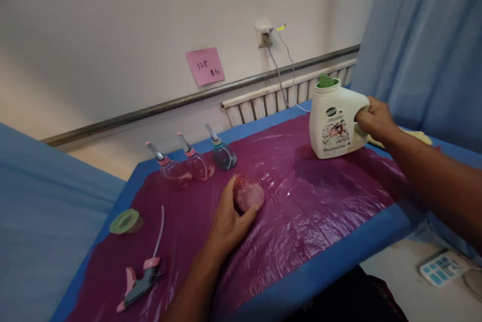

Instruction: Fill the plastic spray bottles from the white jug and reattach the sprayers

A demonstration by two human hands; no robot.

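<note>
In the head view, my left hand point(231, 214) wraps round a small pink spray bottle point(249, 196) with no sprayer head on its neck. My right hand point(372, 116) grips the handle of a large cream jug point(318, 121), which has an open threaded mouth and a green spout inside. The jug is almost upright, to the right of the bottle and apart from it; whether its base touches the sheet I cannot tell. A loose grey and pink sprayer head point(141, 282) with a dip tube lies at the near left.
Two pink spray bottles point(203, 167) and a teal one point(226, 157) stand at the back left. A green cap or funnel point(124, 221) lies on the left. Purple plastic sheeting point(297, 221) covers the blue table. Behind it are a radiator point(250, 106) and a plugged-in cable point(278, 76).
</note>
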